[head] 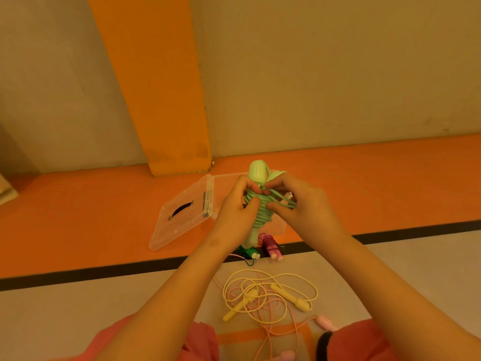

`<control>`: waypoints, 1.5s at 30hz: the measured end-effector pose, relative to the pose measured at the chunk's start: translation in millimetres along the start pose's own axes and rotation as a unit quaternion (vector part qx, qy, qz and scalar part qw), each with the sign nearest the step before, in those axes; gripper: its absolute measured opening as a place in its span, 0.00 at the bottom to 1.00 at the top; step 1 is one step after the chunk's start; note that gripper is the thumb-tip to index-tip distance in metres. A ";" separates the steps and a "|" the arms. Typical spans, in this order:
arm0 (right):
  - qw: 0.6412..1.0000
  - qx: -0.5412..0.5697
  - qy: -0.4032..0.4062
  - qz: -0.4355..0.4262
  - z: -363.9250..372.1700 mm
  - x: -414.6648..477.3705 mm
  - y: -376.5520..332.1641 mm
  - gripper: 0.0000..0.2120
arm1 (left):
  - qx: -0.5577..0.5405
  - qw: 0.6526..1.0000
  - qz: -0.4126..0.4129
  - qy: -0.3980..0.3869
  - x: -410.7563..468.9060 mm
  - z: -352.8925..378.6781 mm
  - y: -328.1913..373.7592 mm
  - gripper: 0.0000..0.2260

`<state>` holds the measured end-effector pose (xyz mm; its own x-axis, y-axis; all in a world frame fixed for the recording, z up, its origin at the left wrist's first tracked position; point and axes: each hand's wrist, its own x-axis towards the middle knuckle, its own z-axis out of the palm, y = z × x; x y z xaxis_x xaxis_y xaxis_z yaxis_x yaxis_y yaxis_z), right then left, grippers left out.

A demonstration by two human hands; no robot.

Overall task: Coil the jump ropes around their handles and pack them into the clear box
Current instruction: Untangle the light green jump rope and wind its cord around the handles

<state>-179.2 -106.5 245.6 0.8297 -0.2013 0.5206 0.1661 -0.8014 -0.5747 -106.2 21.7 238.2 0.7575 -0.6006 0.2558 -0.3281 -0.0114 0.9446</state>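
Observation:
I hold a light green jump rope (263,217) upright in front of me, its cord wound in coils round the paired handles. My left hand (238,204) grips the coiled bundle from the left. My right hand (294,201) pinches a loop of the green cord near the handle tops. Behind my hands lies the clear box (279,226), mostly hidden, with its clear lid (182,214) swung open to the left. A yellow jump rope (270,298) lies loose and tangled on the floor with a pink jump rope (325,323).
A coiled magenta jump rope (272,246) and a dark green jump rope (248,252) lie by the box's near edge on the black floor line. An orange pillar (161,100) rises behind the lid. My pink-clad knees fill the bottom corners.

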 end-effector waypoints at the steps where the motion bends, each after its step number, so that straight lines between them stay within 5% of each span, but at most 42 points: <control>1: 1.000 0.014 0.002 0.009 -0.4 0.2 -0.1 0.14 | -0.005 1.000 -0.003 -0.003 -0.3 0.4 0.0 0.05; 13: 0.993 0.090 0.061 0.056 -8.4 2.9 3.7 0.18 | -0.037 0.998 0.035 -0.034 1.7 3.6 -1.2 0.10; 22: 0.994 0.033 0.105 0.026 -7.7 5.7 8.5 0.10 | 0.031 0.997 0.063 -0.037 4.0 4.8 -2.7 0.10; 33: 0.994 -0.102 0.002 0.027 5.2 10.1 17.6 0.16 | 0.074 0.997 0.025 -0.008 6.8 8.0 -16.7 0.14; 45: 0.987 -0.116 0.111 -0.009 5.8 26.4 27.7 0.13 | -0.002 0.999 0.042 0.006 30.5 11.8 -20.7 0.11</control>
<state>-149.5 -130.7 239.8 0.6867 -0.2825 0.6698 0.0321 -0.9087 -0.4162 -82.9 -5.8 224.0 0.7344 -0.5891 0.3371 -0.3888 0.0420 0.9204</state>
